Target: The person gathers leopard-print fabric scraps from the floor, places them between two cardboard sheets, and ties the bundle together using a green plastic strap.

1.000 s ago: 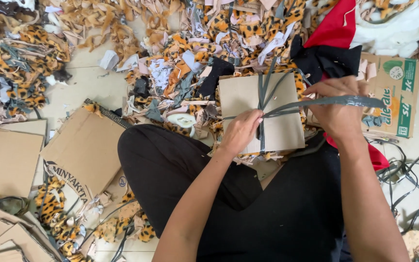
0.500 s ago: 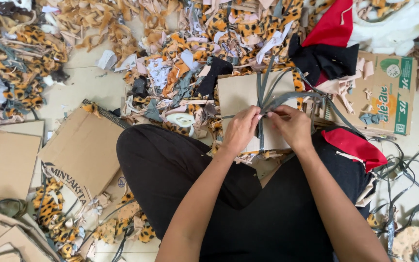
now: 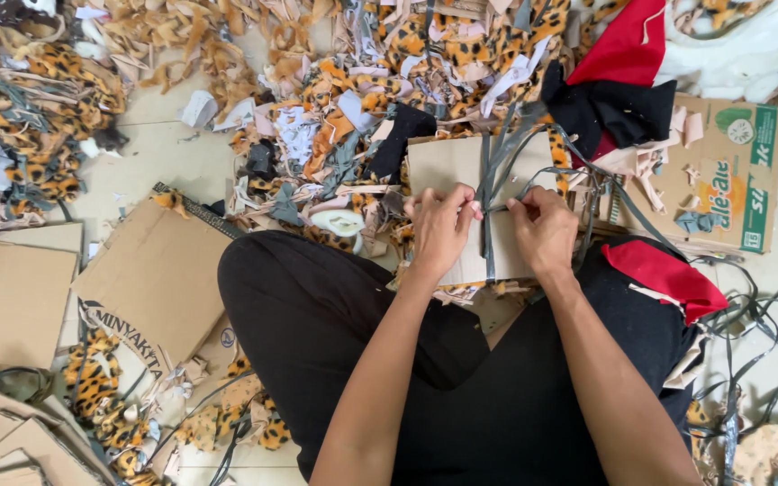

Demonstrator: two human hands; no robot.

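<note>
While the cardboard bundle rests on the person's lap above the black trousers, both hands pinch the grey strap crossing it: the left hand and right hand grip the strap ends at the middle. Leopard-print fabric scraps litter the floor.

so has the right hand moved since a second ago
Yes. The right hand has come in from the printed carton toward the left hand, and now sits on the cardboard bundle by the grey strap.
</note>
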